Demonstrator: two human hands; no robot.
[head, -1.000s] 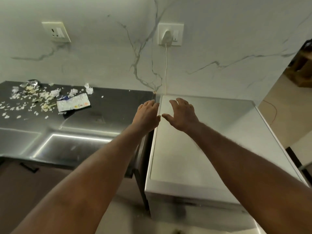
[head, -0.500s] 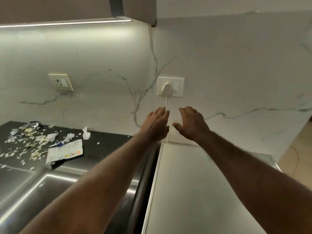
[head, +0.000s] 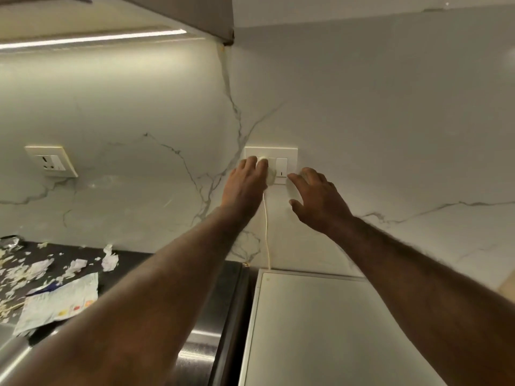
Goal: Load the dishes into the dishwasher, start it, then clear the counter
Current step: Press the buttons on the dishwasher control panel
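The white dishwasher top (head: 328, 327) fills the lower right. Its white cord (head: 266, 232) runs up the marble wall to a white plug (head: 269, 171) in a wall socket plate (head: 287, 154). My left hand (head: 245, 182) rests on the plug, fingers over it. My right hand (head: 317, 196) hovers just right of the socket's switch (head: 281, 169), fingers spread and holding nothing. On the dark counter (head: 131, 263) at the lower left lie a crumpled wrapper (head: 61, 302) and several scraps of paper and peel (head: 22, 271).
A second wall socket (head: 51, 161) sits on the wall at the left. An upper cabinet (head: 178, 12) with a light strip (head: 92, 39) hangs overhead. A steel drainboard (head: 200, 341) lies between counter and dishwasher.
My view has tilted up from the dishwasher top to the wall. Both hands have risen to the socket; the left now touches the plug.
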